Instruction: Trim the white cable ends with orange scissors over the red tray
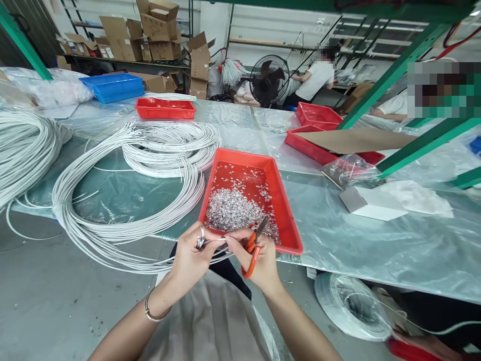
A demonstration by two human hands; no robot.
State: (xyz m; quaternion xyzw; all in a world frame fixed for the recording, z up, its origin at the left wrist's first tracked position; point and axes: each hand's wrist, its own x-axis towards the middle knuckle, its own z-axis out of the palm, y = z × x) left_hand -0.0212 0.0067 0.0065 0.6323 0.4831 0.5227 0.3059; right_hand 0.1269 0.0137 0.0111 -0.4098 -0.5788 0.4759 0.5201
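Observation:
Just in front of my body, my left hand is closed in a pinch on a thin white cable. My right hand meets it there, thumb and finger at the cable's end, while orange-handled pliers rest in the same hand with their dark jaws pointing up and away. Whatever is at the cable tip is too small to make out. Both hands are over the near edge of a red tray that holds a heap of small shiny clear or metal pieces. A white cable bundle loops to the left.
More cable coils lie left. Behind are a red tray, a blue bin and a fan. Red trays, a white box and green posts stand right. People work behind. A coil sits below the table.

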